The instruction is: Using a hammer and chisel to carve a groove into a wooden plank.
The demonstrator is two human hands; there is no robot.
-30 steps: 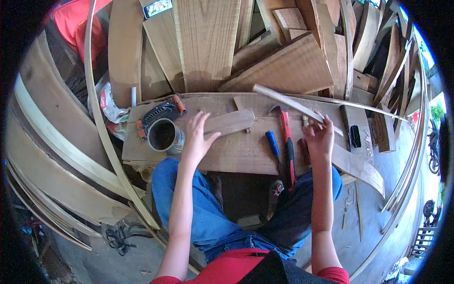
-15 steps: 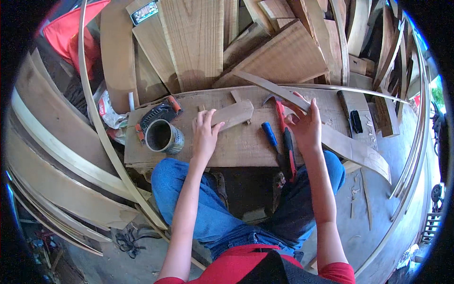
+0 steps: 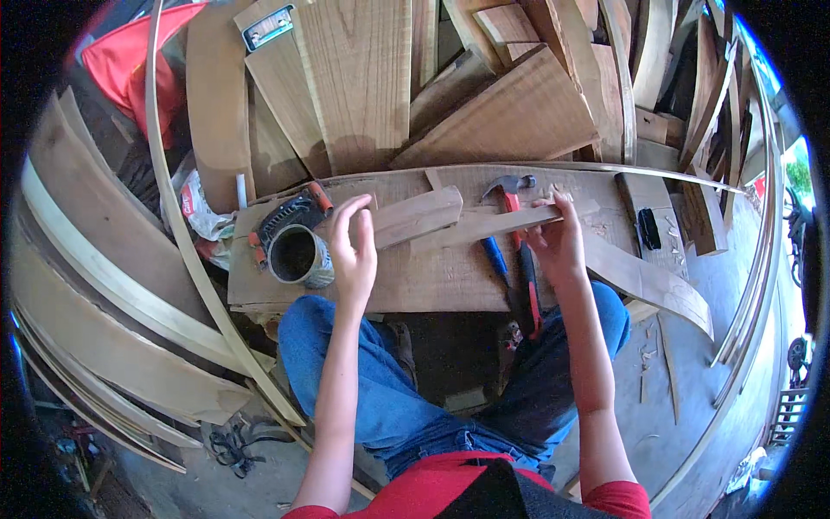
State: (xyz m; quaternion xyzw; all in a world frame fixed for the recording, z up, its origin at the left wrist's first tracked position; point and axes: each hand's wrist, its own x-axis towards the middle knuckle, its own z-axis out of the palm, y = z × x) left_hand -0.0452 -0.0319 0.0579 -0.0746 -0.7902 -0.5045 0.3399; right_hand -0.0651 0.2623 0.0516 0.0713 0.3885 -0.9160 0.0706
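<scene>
My right hand (image 3: 560, 246) is closed around a thin, flat wooden strip (image 3: 488, 227). The strip runs leftward across the bench, its left end close to a wooden block (image 3: 424, 214). Raised at the block's left end is my left hand (image 3: 354, 259), its fingers apart and nothing in it; I cannot tell whether it touches the block. Below the strip, between my hands, lies a blue-handled tool (image 3: 494, 254). A claw hammer (image 3: 510, 185) with a red and black handle lies partly behind the strip, beside my right hand.
The low wooden bench (image 3: 415, 290) spans my knees. On its left stand a metal can (image 3: 322, 270) and a black and orange tool (image 3: 292, 210). A curved board (image 3: 653, 277) and a black object (image 3: 648, 229) are at right. Planks lean behind; long strips flank both sides.
My left hand has lifted off the wooden block and moved slightly left, fingers opening. My right hand has swung the strip's far end down and toward me, beside the block.
</scene>
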